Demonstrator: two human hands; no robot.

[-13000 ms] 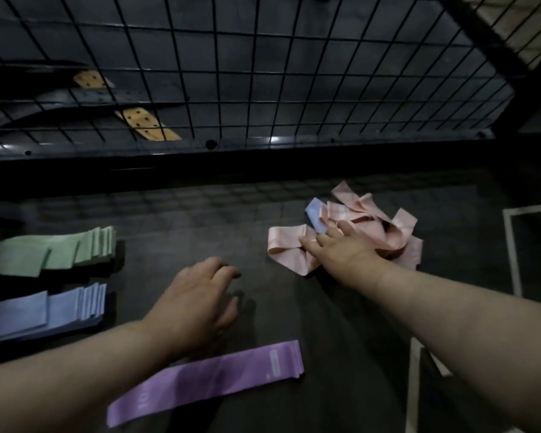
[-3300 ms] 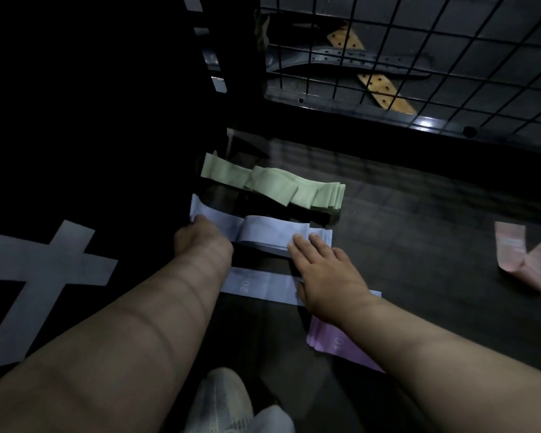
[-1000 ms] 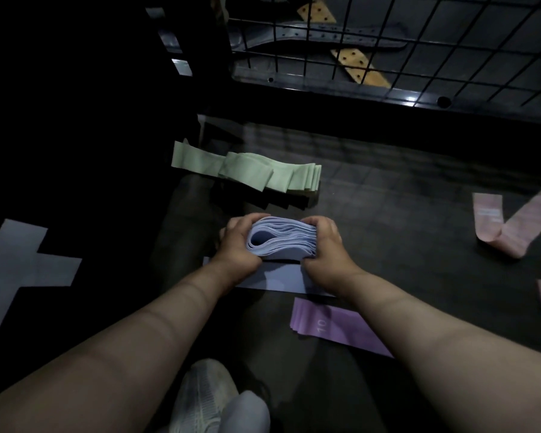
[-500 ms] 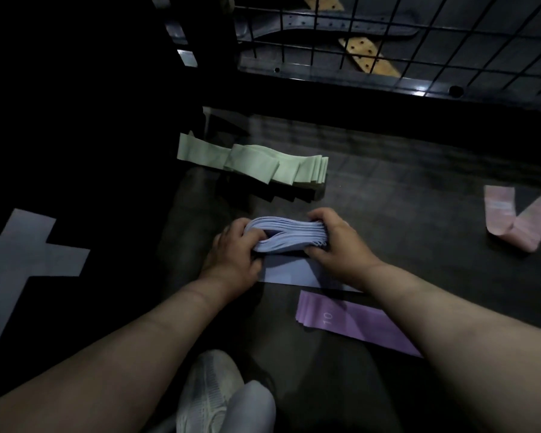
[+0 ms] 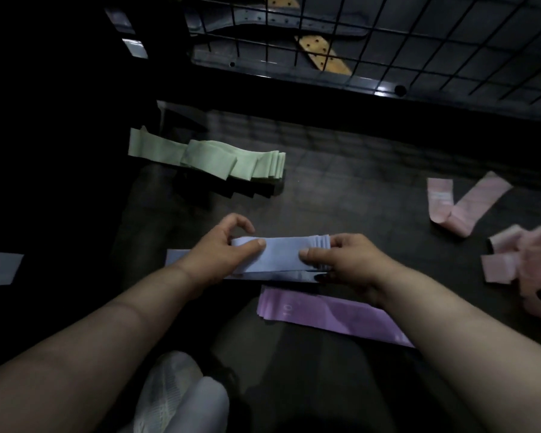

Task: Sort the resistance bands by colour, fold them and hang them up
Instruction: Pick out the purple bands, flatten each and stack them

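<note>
Shoe [image 5: 169, 392] nearest, bottom centre. Purple band [image 5: 331, 314] lies flat just beyond, its right end under the right forearm. Left hand [image 5: 219, 254] and right hand [image 5: 353, 260] each pinch one end of the folded blue stack [image 5: 281, 254], thumbs on top, over another flat blue band. Bare surface [image 5: 356, 189] beyond it. Green stack [image 5: 213, 160] far left, pink bands [image 5: 469, 204] loose at right. Wire grid [image 5: 419, 42] closes the far side.

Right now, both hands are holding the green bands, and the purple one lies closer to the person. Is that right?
No. The head view shows the left hand and right hand holding the blue bands; the green bands lie untouched farther away. The purple band does lie closer to the person.
</note>
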